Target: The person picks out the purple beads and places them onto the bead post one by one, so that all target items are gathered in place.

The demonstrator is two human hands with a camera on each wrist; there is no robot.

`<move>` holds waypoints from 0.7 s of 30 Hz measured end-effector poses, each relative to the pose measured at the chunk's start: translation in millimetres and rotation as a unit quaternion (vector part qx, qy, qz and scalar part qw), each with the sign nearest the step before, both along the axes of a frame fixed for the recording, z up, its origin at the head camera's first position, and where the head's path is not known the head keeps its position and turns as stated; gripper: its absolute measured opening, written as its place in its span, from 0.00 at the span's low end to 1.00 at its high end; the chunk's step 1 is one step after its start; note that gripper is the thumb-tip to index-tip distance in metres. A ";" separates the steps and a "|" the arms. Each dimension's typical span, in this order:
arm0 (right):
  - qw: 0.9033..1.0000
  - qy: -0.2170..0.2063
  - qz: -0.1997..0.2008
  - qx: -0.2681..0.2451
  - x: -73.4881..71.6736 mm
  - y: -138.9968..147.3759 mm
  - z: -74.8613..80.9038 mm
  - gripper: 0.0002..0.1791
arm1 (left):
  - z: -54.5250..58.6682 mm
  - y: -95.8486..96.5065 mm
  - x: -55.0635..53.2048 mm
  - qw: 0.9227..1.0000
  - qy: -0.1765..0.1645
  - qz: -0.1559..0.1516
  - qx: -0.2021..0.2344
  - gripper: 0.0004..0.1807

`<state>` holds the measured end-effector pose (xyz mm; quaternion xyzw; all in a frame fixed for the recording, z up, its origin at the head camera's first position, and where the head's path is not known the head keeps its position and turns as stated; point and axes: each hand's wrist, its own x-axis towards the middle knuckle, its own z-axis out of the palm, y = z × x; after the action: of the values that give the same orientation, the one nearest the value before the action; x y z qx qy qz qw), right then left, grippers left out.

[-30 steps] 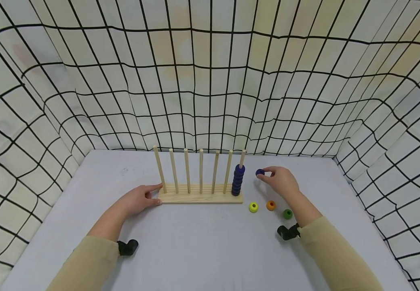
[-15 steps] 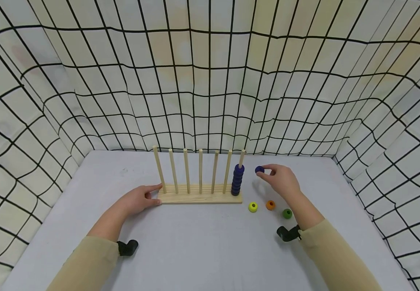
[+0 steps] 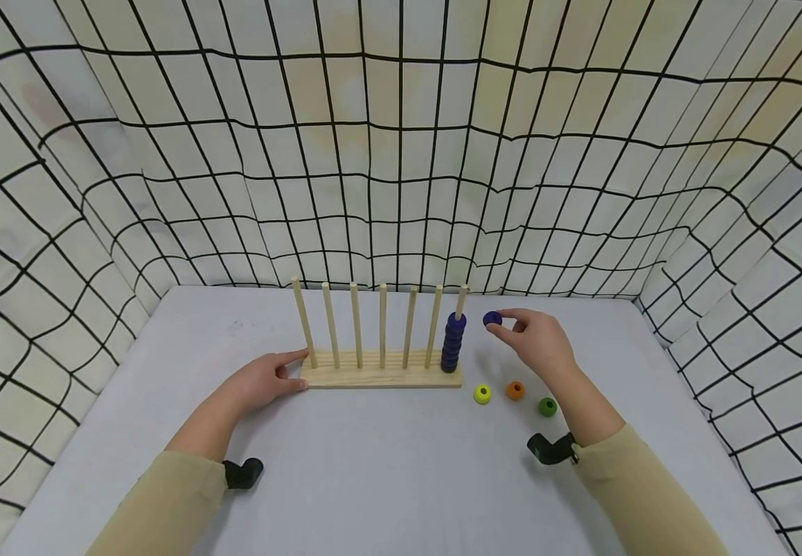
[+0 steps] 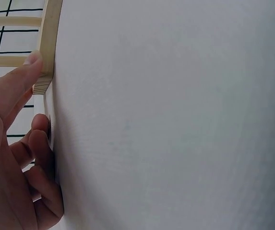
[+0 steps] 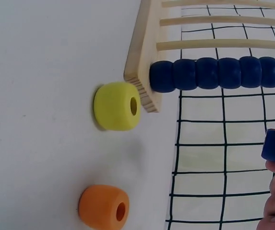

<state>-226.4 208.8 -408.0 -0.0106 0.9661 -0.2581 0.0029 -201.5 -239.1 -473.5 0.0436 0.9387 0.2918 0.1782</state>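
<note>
A wooden peg stand (image 3: 380, 378) with several upright dowels is on the table. Its rightmost dowel carries a stack of dark blue beads (image 3: 452, 344), with bare dowel showing above them. My left hand (image 3: 262, 382) holds the stand's left end between thumb and index finger, the other fingers curled beside it in the left wrist view. Above the table, right of the stack, my right hand (image 3: 536, 340) pinches one blue bead (image 5: 273, 145) between thumb and fingertip. That bead is level with the top of the stack in the head view and apart from it.
A yellow bead (image 3: 482, 394), an orange bead (image 3: 515, 391) and a green bead (image 3: 547, 407) lie on the white table (image 3: 387, 479) right of the stand. Black netting (image 3: 401, 181) over pale cloth surrounds the table's back and sides. Each wrist wears a black camera.
My right hand has risen slightly with the blue bead and come a little closer to the stack. My left hand and the stand have stayed in place.
</note>
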 end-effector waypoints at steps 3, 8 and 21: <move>1.000 0.004 0.005 -0.001 2.2 -2.0 3.2 0.29 | -0.6 -0.1 -0.5 1.000 0.000 -0.002 -0.001 0.39; 1.000 0.006 0.008 -0.003 5.3 -4.4 8.2 0.29 | -0.9 0.3 -0.2 1.000 0.001 -0.003 -0.005 0.39; 0.999 0.025 0.009 -0.028 10.4 -4.5 29.9 0.30 | -0.4 -0.2 -1.7 1.000 0.002 -0.006 -0.005 0.39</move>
<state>-216.0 204.3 -378.1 -0.0256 0.9581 -0.2845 -0.0193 -203.1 -239.2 -473.9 0.0488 0.9403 0.2854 0.1786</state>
